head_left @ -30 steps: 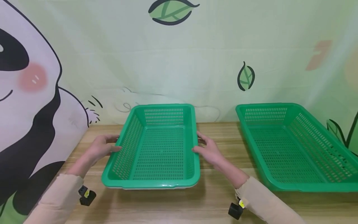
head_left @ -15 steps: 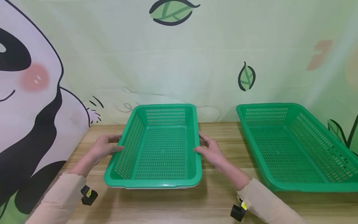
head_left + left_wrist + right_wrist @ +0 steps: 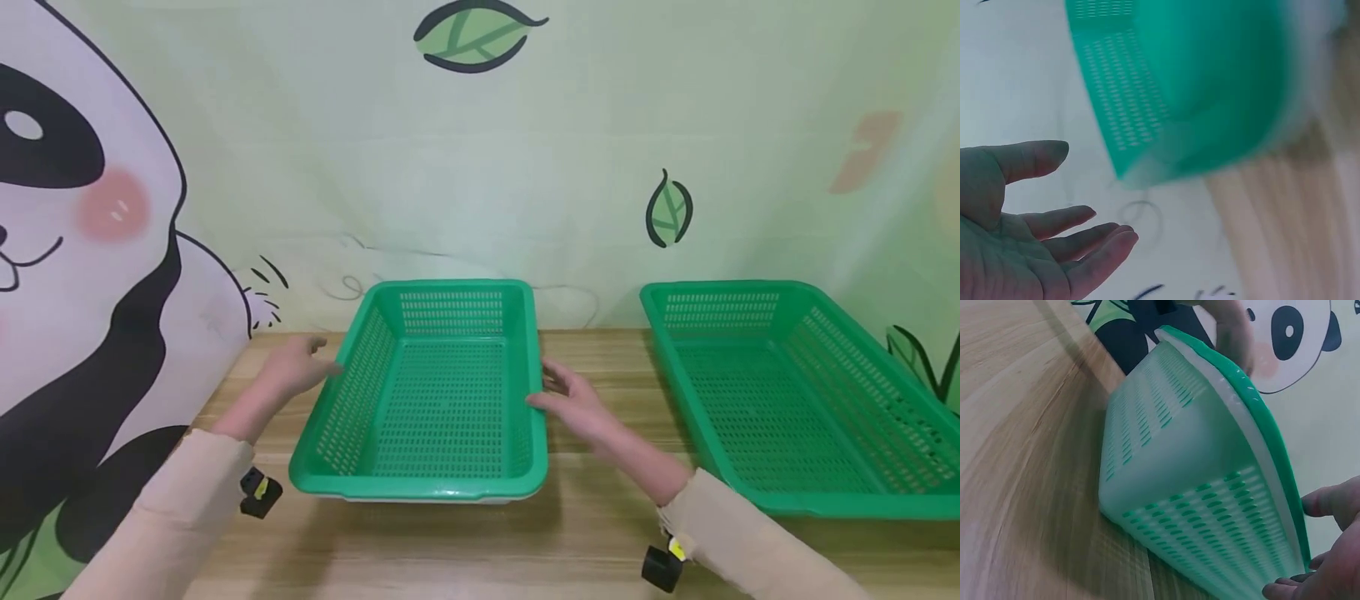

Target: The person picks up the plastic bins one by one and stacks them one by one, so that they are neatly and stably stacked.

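Observation:
A green plastic basket (image 3: 442, 487) with slotted walls stands on the table before me. It is nested in a whitish basket (image 3: 1179, 450), whose pale wall and rim show in the right wrist view. My left hand (image 3: 292, 367) is by the left rim with its fingers loose. In the left wrist view that hand (image 3: 1029, 231) is apart from the basket and holds nothing. At the right rim, my right hand (image 3: 577, 404) has its thumb over the edge and its fingers against the outer side. Part of those fingers is hidden behind the rim.
A second, larger green basket (image 3: 682, 392) stands to the right on the wooden table (image 3: 600, 517). Behind the table hangs a pale green printed backdrop (image 3: 360, 150) with a panda and leaves. It rises close behind both baskets.
My left hand has let go of the basket's left rim and lifted slightly up and away. My right hand stays at the right rim. The whole head view has shifted a little.

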Demonstrator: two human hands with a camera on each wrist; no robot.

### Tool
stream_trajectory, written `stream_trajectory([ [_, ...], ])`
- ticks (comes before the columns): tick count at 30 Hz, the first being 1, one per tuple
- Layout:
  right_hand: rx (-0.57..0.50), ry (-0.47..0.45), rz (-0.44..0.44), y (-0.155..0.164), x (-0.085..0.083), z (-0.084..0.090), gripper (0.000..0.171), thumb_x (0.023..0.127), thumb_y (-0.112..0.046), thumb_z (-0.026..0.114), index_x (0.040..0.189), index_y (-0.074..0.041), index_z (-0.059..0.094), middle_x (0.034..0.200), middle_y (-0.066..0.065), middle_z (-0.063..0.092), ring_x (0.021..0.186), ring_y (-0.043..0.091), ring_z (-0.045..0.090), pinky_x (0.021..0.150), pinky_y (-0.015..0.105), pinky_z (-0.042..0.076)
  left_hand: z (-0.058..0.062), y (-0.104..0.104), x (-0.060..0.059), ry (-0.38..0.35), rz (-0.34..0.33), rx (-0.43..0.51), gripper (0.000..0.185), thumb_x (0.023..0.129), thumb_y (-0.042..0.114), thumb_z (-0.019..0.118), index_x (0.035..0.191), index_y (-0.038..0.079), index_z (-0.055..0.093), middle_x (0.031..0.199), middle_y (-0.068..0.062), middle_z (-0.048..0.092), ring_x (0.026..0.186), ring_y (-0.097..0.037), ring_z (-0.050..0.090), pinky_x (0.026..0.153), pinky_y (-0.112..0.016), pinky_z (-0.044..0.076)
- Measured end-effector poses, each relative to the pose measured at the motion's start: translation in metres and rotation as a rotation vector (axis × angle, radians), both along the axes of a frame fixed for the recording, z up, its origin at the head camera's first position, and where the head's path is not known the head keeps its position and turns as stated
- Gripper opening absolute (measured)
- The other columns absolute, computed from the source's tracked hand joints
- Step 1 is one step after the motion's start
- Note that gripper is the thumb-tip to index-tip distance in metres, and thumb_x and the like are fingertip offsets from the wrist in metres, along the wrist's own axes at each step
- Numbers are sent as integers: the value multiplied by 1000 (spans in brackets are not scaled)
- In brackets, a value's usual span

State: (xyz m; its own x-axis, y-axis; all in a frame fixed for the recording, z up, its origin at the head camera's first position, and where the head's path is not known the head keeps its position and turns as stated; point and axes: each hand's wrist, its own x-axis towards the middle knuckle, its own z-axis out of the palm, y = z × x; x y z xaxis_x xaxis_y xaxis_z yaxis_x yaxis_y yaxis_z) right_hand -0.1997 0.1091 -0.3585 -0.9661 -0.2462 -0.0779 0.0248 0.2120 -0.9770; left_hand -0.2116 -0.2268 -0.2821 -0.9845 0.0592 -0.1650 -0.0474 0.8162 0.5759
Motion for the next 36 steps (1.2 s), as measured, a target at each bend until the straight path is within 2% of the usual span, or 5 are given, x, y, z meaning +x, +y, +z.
stream_trajectory([
  [5,81,-22,17,13,6,16,65,91,-21,50,142,3,17,146,22,20,132,36,24,106,49,21,24,25,0,48,-28,61,61,89,18,50,135,-14,25,138,-32,28,125,-46,28,100,-56,29],
  [10,161,14,65,30,12,35,68,91,-29,51,143,-1,17,147,21,18,133,36,19,106,51,21,33,61,-6,90,-75,95,59,90,19,52,135,-11,29,139,-28,31,127,-40,29,103,-50,28],
  [15,219,37,52,52,14,48,72,89,-37,53,143,-4,20,148,18,19,135,35,16,106,52,20,33,96,-12,108,-119,160,59,88,18,56,135,-9,32,139,-24,34,127,-37,32,102,-46,31],
  [22,280,54,6,84,15,59,69,91,-34,51,143,-3,20,146,20,21,133,38,19,103,56,22,29,143,-13,101,-123,237,58,87,21,59,135,-2,36,138,-18,39,126,-32,35,100,-44,35],
  [36,354,57,-69,142,5,71,75,90,-42,50,145,-7,15,147,22,19,133,42,16,101,62,16,7,225,-7,52,-171,382,60,82,20,64,133,-1,40,133,-17,45,122,-28,42,96,-37,40],
])
